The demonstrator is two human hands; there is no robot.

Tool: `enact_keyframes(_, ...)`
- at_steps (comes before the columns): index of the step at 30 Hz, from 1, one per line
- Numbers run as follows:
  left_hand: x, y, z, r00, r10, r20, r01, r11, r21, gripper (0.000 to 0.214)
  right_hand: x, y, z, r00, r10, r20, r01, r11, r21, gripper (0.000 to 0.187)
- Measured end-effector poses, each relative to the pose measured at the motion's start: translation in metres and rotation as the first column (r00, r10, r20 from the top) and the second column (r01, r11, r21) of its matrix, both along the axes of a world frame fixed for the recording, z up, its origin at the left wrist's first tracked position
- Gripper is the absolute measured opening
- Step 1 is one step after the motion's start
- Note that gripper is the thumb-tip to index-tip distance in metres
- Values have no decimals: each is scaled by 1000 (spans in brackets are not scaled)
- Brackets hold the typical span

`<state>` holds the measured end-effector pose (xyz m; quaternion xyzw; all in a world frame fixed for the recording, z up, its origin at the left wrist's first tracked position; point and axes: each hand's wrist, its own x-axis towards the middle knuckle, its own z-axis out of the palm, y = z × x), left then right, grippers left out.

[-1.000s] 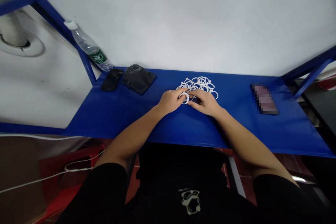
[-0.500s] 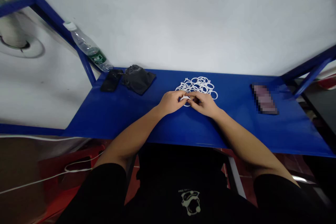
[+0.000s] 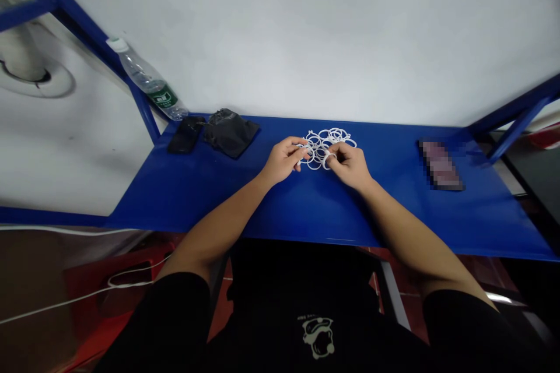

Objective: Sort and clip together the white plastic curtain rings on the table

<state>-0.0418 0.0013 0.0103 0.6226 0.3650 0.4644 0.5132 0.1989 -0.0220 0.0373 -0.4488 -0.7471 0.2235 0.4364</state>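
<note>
A loose heap of thin white plastic rings (image 3: 336, 133), some with a small eyelet or knob, lies on the blue table in front of me. My left hand (image 3: 280, 161) is closed at the heap's left front, pinching a white ring (image 3: 311, 155) between thumb and fingers. On the other side, my right hand (image 3: 352, 168) is closed on another white ring (image 3: 324, 162), held upright near the fingertips. The two hands are a short way apart, and more rings show between and behind them. My right hand hides part of the heap.
On the blue table (image 3: 280, 210), a black pouch (image 3: 231, 131) and a dark phone-like object (image 3: 186, 134) lie left, beside a clear water bottle (image 3: 149, 81). A blurred-out phone-like object (image 3: 441, 164) lies right. Behind stands a white wall (image 3: 306, 41).
My hands were together over one ring in front of the heap. Now they have parted, left hand to the left and right hand to the right, each with a ring.
</note>
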Motion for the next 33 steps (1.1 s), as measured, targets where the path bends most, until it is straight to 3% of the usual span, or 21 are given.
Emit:
enact_keyframes(2,0,1,0,999,-37,17,38,999,-30,41,0,1,-1,998,3,-57,-7,998,-70,9)
enact_keyframes(6,0,-1,0,982,-180,49,182,983,-32,54,2,1,-1,989,56,-136,-80,981,-178,35)
enact_keyframes(12,2,-5,-3,974,-223,44,221,975,34,44,2,4,0,954,84,-287,-182,924,-335,22)
enact_keyframes(17,2,-3,-3,978,-200,54,200,980,14,37,1,8,1,933,75,-352,-183,941,-285,16)
enact_keyframes(22,1,-5,0,980,-190,54,195,976,-99,26,2,8,1,921,49,-387,-179,934,-309,22)
enact_keyframes(33,1,-7,2,973,-229,32,231,966,-117,23,2,6,2,953,55,-297,-129,963,-236,24)
